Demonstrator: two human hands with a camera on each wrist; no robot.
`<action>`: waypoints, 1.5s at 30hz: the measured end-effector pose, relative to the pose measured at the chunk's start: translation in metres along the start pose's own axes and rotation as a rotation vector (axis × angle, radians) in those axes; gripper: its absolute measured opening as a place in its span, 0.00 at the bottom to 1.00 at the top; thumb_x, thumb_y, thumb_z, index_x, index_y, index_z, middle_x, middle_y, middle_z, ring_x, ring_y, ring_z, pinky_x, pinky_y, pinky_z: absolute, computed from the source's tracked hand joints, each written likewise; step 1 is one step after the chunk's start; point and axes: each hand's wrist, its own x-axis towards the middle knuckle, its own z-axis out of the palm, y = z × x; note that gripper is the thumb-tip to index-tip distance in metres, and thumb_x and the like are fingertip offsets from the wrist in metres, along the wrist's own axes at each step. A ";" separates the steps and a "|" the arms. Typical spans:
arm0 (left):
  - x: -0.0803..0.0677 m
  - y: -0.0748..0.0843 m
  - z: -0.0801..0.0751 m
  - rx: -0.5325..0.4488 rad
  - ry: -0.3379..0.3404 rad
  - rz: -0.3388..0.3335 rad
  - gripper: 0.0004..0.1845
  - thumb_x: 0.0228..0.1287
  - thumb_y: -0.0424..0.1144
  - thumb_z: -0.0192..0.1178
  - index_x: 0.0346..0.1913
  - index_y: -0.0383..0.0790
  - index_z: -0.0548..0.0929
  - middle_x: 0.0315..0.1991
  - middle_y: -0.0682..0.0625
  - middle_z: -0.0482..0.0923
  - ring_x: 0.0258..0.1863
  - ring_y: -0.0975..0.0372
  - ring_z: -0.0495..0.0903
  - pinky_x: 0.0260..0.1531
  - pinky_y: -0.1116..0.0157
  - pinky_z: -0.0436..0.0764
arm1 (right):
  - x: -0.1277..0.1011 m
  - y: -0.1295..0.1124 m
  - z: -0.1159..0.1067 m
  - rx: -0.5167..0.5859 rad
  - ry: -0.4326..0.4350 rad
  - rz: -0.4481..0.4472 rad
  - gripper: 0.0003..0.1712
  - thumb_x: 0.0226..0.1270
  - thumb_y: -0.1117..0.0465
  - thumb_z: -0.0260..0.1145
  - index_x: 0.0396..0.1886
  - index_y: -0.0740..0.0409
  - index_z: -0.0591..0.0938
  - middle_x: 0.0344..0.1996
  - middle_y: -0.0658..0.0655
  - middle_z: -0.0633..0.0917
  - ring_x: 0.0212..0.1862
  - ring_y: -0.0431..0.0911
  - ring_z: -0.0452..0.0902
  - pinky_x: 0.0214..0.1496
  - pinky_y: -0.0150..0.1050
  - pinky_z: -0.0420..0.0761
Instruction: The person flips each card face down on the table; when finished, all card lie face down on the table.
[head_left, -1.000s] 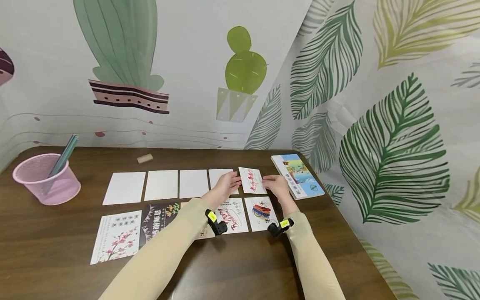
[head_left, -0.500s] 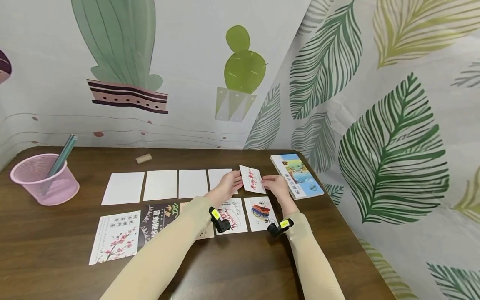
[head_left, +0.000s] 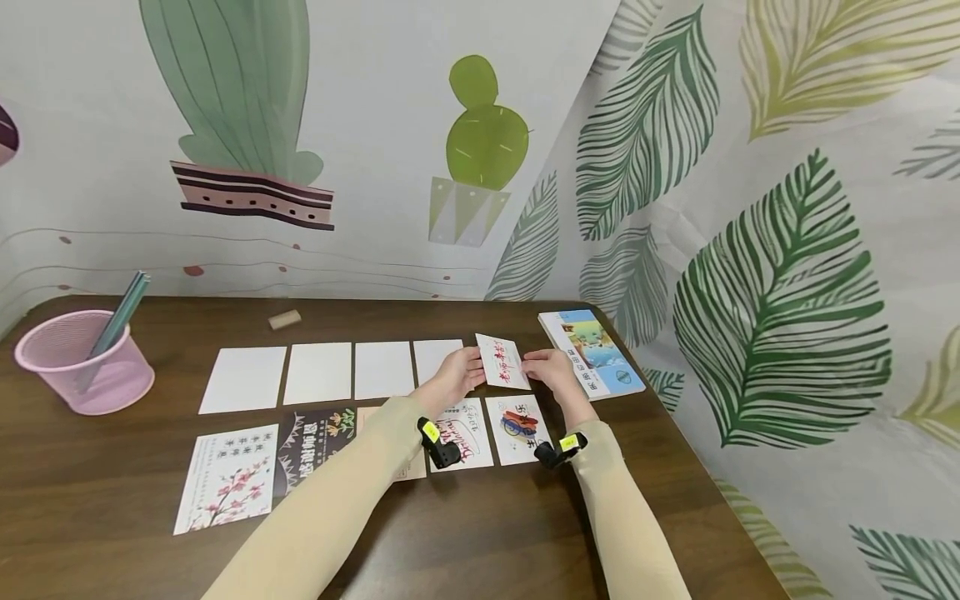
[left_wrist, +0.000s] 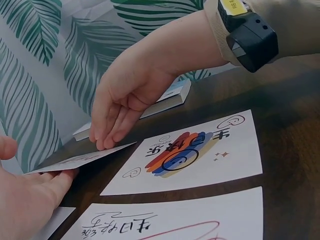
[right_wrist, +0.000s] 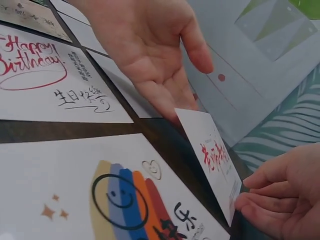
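Note:
A square white card with red brush lettering [head_left: 502, 362] tilts above the table in the head view, its left side raised. My left hand [head_left: 455, 377] is palm up, its fingers under that left side; the thumb stands off the card in the left wrist view. My right hand [head_left: 552, 372] has its fingertips at the card's right edge, also seen in the right wrist view. Just in front lie a card with coloured stripes and a smiley [head_left: 517, 427] and a Happy Birthday card [head_left: 463, 433], partly hidden by the left wrist.
White cards [head_left: 318, 372] lie in a back row. A blossom card [head_left: 228, 479] and a dark card [head_left: 315, 442] lie front left, others under the left sleeve. A pink mesh cup [head_left: 112, 379] holds pens. A book [head_left: 592, 354] lies right, a tan block [head_left: 285, 320] behind.
The left hand has shifted slightly right beneath the card's raised edge. The right hand stays at the card's right edge. The head view has drifted a little.

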 end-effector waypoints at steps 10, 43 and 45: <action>-0.050 0.035 0.019 -0.013 -0.024 -0.024 0.26 0.76 0.34 0.31 0.71 0.20 0.52 0.70 0.26 0.53 0.71 0.41 0.56 0.73 0.54 0.59 | -0.015 -0.028 0.011 -0.054 -0.051 -0.169 0.20 0.63 0.64 0.64 0.53 0.69 0.80 0.51 0.67 0.82 0.51 0.57 0.81 0.55 0.47 0.82; -0.048 0.053 0.034 -0.072 -0.067 0.082 0.25 0.77 0.34 0.35 0.70 0.22 0.56 0.68 0.28 0.60 0.70 0.43 0.61 0.71 0.55 0.63 | -0.017 -0.057 0.021 -0.035 0.086 -0.301 0.20 0.54 0.62 0.73 0.45 0.68 0.85 0.41 0.65 0.87 0.45 0.54 0.85 0.49 0.42 0.85; -0.048 0.053 0.035 -0.068 -0.058 0.094 0.25 0.77 0.34 0.36 0.70 0.22 0.57 0.67 0.28 0.62 0.69 0.43 0.62 0.71 0.55 0.64 | -0.017 -0.058 0.020 -0.027 0.101 -0.297 0.18 0.55 0.63 0.73 0.45 0.67 0.85 0.40 0.65 0.88 0.44 0.53 0.85 0.48 0.42 0.85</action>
